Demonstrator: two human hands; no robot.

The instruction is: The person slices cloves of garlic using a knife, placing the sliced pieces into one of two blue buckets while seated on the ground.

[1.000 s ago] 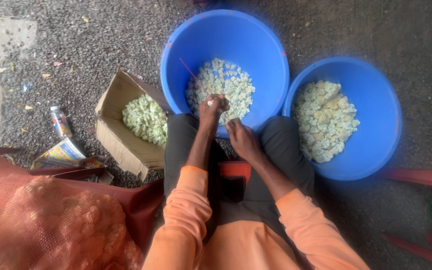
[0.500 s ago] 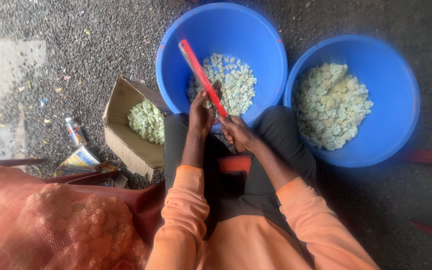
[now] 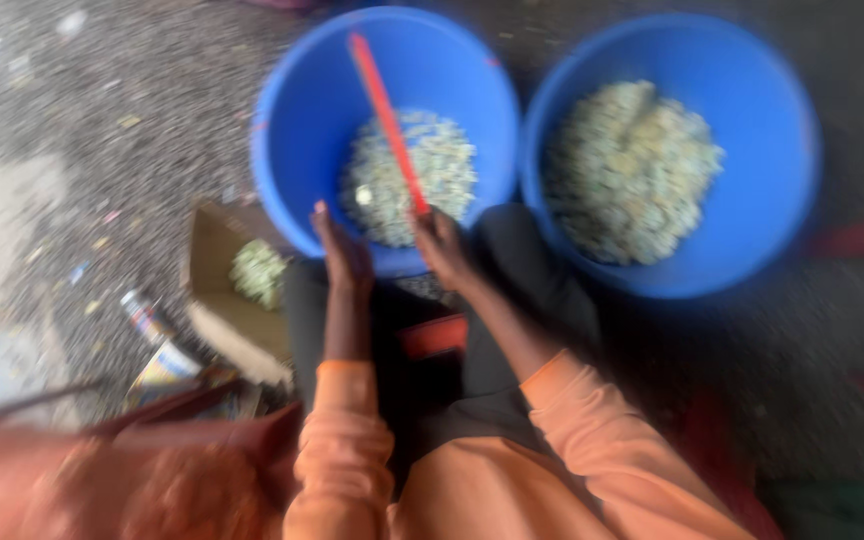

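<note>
Frame is motion-blurred, fine detail soft. Landmark: near blue tub (image 3: pixel 292 150), the one straight ahead of the person's knees.

Far left of that tub – reddish mesh sack (image 3: pixel 72 480) at the bottom corner, some litter on the gravel above it. Just left of the tub, touching or nearly touching its wall – open cardboard box (image 3: pixel 222 300) with a small heap of pale green bits inside.

Left hand (image 3: pixel 344 255) sits at the tub's near rim, fingers together and pointing up toward the tub; holding anything or not – cannot tell through the blur.

Inside the tub: pile of pale green pieces (image 3: pixel 407 175). Red stick (image 3: pixel 387 125) runs diagonally across it, upper end by the tub's far wall, lower end in the right hand.

Right hand (image 3: pixel 444 250) is at the tub's near rim, just right of the left hand, fingers clenched around the stick's lower end.

Right of the tub, walls touching – second blue tub (image 3: pixel 782 200), also loaded with pale green pieces.
</note>
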